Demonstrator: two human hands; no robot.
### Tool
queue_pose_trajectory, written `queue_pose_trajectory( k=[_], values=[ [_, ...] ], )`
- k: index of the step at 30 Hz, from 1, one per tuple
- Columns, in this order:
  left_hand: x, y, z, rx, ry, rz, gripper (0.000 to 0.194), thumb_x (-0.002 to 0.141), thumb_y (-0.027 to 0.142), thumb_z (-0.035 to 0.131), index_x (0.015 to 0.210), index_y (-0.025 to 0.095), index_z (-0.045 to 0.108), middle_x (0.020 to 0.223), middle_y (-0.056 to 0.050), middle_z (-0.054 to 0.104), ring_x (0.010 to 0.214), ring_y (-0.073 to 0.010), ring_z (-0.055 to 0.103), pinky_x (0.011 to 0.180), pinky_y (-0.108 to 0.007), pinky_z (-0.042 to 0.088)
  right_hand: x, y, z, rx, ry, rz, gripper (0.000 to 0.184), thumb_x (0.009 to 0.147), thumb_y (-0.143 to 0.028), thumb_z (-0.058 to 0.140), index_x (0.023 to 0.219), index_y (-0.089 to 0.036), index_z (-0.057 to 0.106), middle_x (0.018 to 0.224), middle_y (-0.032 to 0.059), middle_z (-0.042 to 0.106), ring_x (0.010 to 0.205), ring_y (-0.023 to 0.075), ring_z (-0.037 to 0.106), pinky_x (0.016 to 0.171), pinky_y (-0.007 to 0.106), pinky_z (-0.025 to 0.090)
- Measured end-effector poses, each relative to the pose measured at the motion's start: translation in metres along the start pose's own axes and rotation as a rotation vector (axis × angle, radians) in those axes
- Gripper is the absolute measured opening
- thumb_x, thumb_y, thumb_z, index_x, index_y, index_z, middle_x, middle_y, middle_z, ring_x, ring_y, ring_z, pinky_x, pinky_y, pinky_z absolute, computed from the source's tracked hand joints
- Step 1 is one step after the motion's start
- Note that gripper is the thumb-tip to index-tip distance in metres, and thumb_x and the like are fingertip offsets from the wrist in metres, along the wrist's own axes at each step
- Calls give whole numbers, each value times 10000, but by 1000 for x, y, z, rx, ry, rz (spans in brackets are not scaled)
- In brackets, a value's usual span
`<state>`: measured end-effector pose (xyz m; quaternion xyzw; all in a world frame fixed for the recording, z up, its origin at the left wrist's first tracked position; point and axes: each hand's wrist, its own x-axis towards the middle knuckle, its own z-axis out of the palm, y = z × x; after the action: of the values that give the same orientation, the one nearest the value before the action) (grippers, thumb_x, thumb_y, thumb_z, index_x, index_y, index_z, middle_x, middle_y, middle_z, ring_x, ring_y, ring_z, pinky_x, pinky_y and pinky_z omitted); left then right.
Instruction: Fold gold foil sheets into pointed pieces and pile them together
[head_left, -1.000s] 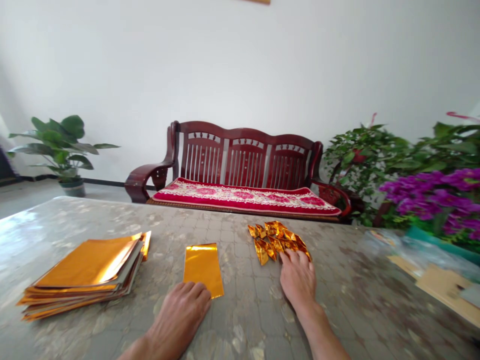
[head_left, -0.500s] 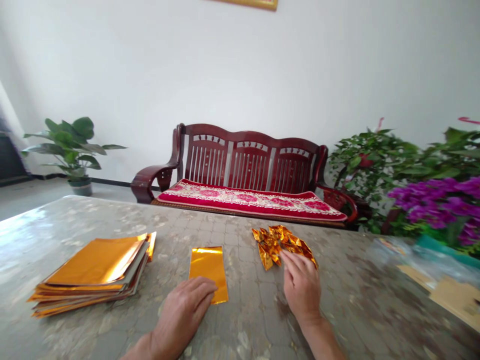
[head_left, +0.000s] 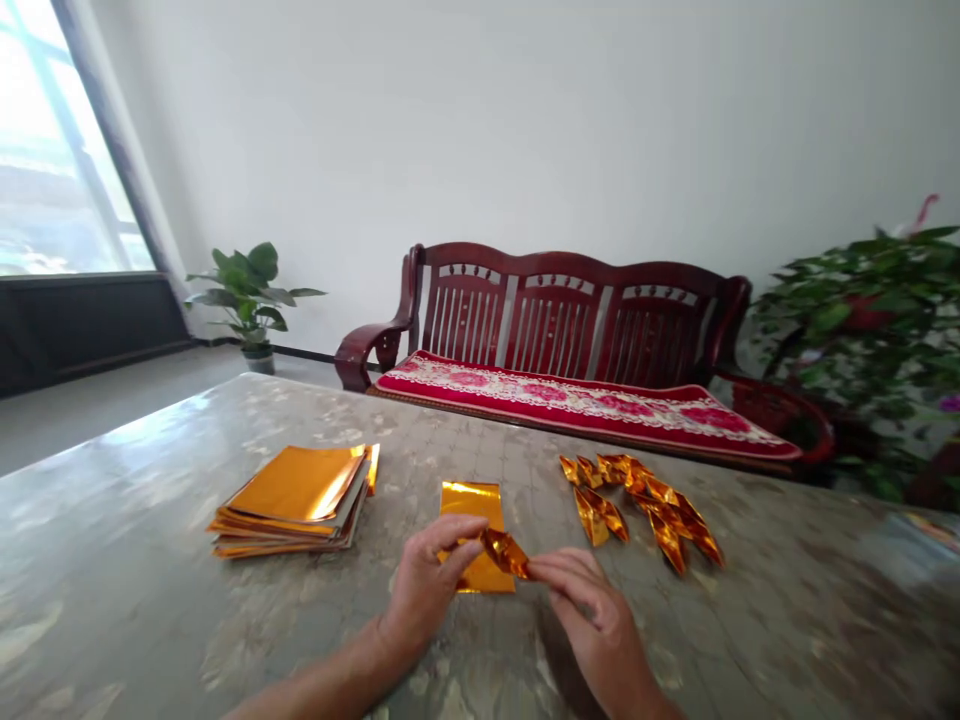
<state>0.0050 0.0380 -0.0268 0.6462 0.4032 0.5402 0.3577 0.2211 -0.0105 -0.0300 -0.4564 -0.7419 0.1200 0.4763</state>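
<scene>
"What's the room like?"

"Bright. A tall window (head_left: 52,140) fills the far left, beside a plain white wall (head_left: 525,130). A dark red wooden bench with a slatted back (head_left: 555,310) stands against that wall, with a long red floral cushion (head_left: 577,405) on its seat. A small potted green plant (head_left: 251,300) stands between window and bench, and a bushy leafy plant (head_left: 855,330) fills the right edge."

"And nearer the hands?"

"A wide grey mottled tabletop (head_left: 127,480). From left to right it holds a squared stack of gold foil sheets (head_left: 296,500), a flat rectangular gold foil sheet (head_left: 469,505), and a loose cluster of folded gold foil pieces (head_left: 637,505)."

"Where's the piece in hand?"

"A small folded gold foil piece (head_left: 504,553) sits between both hands, over the right edge of the flat sheet."

"And the fingers?"

"The left hand (head_left: 427,590) is curled, its thumb and fingers (head_left: 457,530) pinching the piece's left end. The right hand (head_left: 596,625) has its fingers (head_left: 559,570) close together, pinching the right end."
</scene>
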Motion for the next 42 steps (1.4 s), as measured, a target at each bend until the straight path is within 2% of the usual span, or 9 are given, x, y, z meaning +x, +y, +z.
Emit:
queue_pose_trajectory(
  k=[5,13,18,22,28,31,36,42],
  values=[
    [-1,-2,1,-32,11,-2,157,807,226,653,881,223,791,907,-43,785,862,-195,726,789,-279,572,-2,-2,-3,-65,7,-90,323,907,-106,518,1068,-282,737,1033,38,745,1002,217,620,865,359,542],
    [-3,-4,-1,-31,15,107,142,808,156,677,879,215,785,887,-39,780,834,-171,718,778,-248,551,0,-7,-6,-242,12,-240,377,899,-54,505,1156,-256,694,1063,33,734,999,210,601,846,364,536],
    [-2,-2,-2,15,-10,156,129,824,134,673,843,214,772,850,-34,761,793,-158,692,711,-224,526,0,-10,-7,-295,24,-272,387,892,-42,493,1156,-246,690,1073,37,729,993,214,595,839,369,532],
    [-3,-2,-1,22,-2,149,126,836,137,655,843,206,760,841,-33,744,795,-156,680,720,-228,524,-1,-12,-7,-322,27,-306,403,882,-27,483,1170,-228,681,1093,46,718,1009,217,587,848,374,524],
    [-9,6,3,1,-35,143,193,826,129,632,949,212,755,960,-49,715,875,-163,670,760,-241,535,-1,-17,-6,-375,55,-350,434,858,-11,467,1182,-212,675,1107,56,710,1011,218,589,856,375,521],
    [-11,9,4,22,-7,130,233,798,137,661,995,219,756,966,-48,681,849,-158,654,726,-236,536,-2,-20,-5,-392,65,-370,445,848,-1,462,1184,-203,674,1107,61,708,1019,218,590,864,376,520],
    [-11,5,6,6,34,108,210,836,168,649,991,244,768,895,-29,642,838,-149,629,743,-237,529,-3,-17,-2,-402,72,-368,440,850,7,463,1180,-196,671,1096,63,708,1018,217,590,867,375,522],
    [-10,-2,6,-33,24,90,176,828,175,653,956,223,764,891,-30,655,841,-155,632,750,-245,528,-4,-16,-1,-392,77,-358,392,862,-25,510,1169,-204,676,1085,71,711,994,215,611,860,381,531]
  ],
)
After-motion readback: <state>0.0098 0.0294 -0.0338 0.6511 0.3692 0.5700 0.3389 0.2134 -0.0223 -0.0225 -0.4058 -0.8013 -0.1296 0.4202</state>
